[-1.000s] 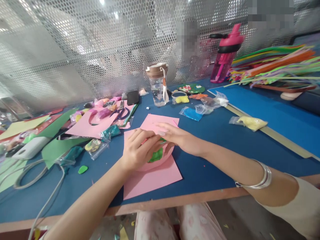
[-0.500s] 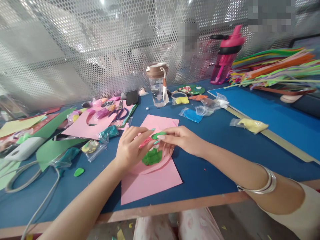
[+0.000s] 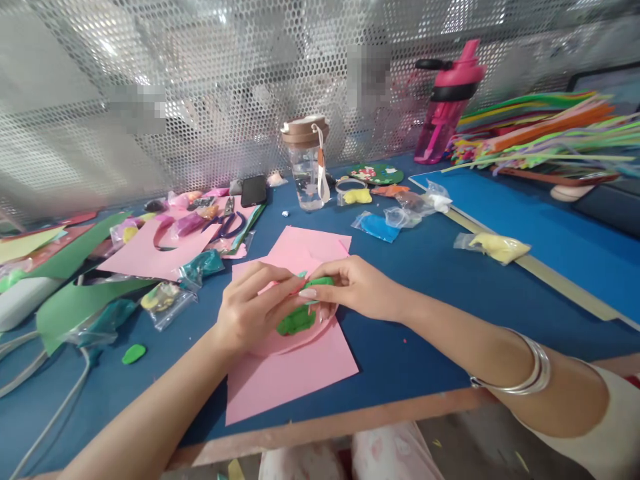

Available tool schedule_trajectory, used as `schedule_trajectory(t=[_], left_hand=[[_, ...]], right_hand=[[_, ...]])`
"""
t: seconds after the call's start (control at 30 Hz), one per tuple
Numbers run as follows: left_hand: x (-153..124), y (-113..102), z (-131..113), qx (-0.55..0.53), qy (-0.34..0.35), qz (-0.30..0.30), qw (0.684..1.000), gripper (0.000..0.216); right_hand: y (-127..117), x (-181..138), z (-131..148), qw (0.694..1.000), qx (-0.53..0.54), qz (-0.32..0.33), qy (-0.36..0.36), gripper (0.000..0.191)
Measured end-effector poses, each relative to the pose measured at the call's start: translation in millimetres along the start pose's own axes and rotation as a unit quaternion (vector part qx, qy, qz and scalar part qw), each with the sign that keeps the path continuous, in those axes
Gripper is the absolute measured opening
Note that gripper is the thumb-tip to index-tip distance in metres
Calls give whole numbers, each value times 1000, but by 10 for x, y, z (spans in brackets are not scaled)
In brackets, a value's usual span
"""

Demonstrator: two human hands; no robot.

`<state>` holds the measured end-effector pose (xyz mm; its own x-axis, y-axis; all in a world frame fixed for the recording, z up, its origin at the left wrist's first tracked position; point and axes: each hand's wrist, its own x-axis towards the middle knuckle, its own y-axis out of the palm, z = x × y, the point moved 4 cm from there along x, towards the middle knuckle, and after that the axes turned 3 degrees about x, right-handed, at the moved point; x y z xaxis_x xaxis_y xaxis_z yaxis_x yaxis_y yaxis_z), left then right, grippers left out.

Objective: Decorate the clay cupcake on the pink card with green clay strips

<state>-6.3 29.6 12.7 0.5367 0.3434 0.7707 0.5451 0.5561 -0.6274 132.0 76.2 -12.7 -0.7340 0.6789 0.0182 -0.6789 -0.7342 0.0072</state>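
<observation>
One flattish green clay piece (image 3: 321, 281) sits pinched in the grip of the right hand (image 3: 356, 291), over rounded pink paper (image 3: 294, 345); the grip of the left hand (image 3: 253, 305) I cannot tell. Apparently I'm shaping; the next move calls for light fingertip pressure.

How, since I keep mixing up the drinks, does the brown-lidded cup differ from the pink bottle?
The brown-lidded cup has a colourless body, while the pink bottle is tinted pink. The cup's lid is broad and low; the bottle's top rises to a spout and has a black band. Both have see-through bodies and stand on the blue table.
</observation>
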Motion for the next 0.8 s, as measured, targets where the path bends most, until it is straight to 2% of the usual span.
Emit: schedule_trajectory(t=[0.1, 0.23, 0.37, 0.5, 0.6, 0.7, 0.8], left_hand=[[-13, 30, 16, -22, -6, 17, 1000, 12], [-8, 32, -14, -38, -2, 16, 999, 7], [8, 30, -61, -27, 22, 18, 999, 11], [34, 0, -64, 1, 18, 1, 1000, 9], [33, -83, 39, 33, -32, -19, 999, 9], [-17, -217, 258, 74, -151, -64, 984, 10], [-77, -293, 424, 96, -222, -90, 966, 16]], right_hand=[[6, 2, 6, 1000, 2, 1, -6, 38], [16, 11, -28, 1000, 12, -2, 25, 41], [31, 3, -20, 1000, -14, -2, 17, 37], [17, -4, 21, 1000, 7, -14, -2, 29], [-111, 11, 39, 995, 35, -94, -3, 23], [-301, 25, 53, 973, 91, -209, -28, 22], [-391, 37, 41, 957, 120, -263, -32, 9]])
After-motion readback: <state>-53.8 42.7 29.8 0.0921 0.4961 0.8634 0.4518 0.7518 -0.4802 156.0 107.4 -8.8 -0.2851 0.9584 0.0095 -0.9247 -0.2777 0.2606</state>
